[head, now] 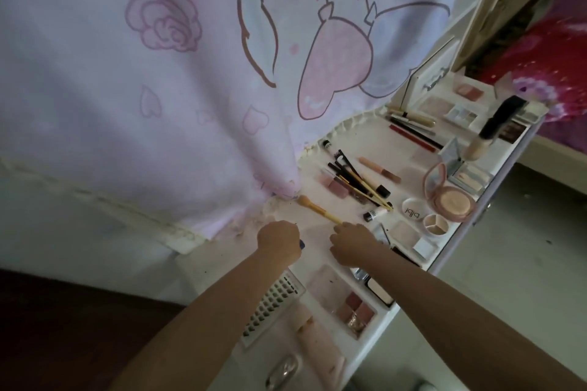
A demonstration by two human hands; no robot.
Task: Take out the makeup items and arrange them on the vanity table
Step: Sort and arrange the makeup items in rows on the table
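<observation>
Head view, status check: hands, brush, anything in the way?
Right hand grips the yellow-handled makeup brush by its end. Left hand curled on a small blue item, barely visible. Brush lies on the white vanity table; pink printed curtain crowds its bristles.

Makeup brushes (355, 181), palettes (352, 306) and an open compact (449, 197) lie across the white vanity table (374, 140).

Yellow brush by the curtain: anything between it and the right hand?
Nothing visible. The right hand is at the handle end of the yellow brush; whether it grips it cannot be told. The left hand sits apart.
</observation>
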